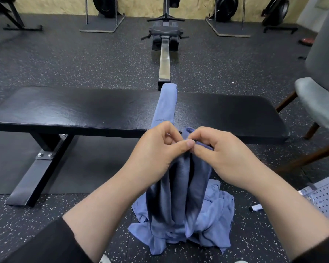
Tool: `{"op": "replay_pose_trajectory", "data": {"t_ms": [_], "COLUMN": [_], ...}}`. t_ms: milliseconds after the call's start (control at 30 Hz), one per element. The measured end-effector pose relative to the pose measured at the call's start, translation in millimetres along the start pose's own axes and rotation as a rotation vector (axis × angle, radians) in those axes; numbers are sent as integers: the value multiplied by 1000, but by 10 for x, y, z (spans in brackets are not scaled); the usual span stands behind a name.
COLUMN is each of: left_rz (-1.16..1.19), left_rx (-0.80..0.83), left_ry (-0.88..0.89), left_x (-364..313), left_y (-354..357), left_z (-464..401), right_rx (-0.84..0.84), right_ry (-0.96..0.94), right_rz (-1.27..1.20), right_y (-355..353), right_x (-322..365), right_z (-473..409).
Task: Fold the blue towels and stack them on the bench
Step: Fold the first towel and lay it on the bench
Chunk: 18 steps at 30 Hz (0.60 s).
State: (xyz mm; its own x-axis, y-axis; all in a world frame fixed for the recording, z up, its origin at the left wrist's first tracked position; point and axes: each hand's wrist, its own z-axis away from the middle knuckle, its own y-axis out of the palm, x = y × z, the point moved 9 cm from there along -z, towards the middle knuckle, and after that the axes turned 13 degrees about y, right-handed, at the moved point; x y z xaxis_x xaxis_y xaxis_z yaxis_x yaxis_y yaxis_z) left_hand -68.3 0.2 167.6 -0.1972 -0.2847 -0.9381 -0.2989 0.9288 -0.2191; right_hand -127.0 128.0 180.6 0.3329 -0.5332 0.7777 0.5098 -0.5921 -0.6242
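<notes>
towel (166, 105) across bench (84, 109); towel pile (213, 221) on floor before it; chair (319, 103) right

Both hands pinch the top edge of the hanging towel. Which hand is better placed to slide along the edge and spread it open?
Probably the right hand: the bench on its side is bare, while the left hand sits before the folded towel.

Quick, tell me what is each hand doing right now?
Left hand: closed, pinching the top edge of the hanging blue towel.
Right hand: closed, pinching the same towel edge beside it.
</notes>
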Motion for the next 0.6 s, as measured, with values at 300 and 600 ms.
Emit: {"op": "replay_pose_trajectory", "data": {"t_ms": [300,600], "left_rz": [-235,-296], "left_rx": [214,-17], "left_ry": [-195,-80], "left_x": [261,137], "left_y": [4,-230], "left_z": [92,5], "right_rx": [-321,-355], "right_ry": [36,162], "right_rz": [-276,-84], "right_y": [-405,-545], "right_x": [-94,-367], "right_z": [-7,-80]}}
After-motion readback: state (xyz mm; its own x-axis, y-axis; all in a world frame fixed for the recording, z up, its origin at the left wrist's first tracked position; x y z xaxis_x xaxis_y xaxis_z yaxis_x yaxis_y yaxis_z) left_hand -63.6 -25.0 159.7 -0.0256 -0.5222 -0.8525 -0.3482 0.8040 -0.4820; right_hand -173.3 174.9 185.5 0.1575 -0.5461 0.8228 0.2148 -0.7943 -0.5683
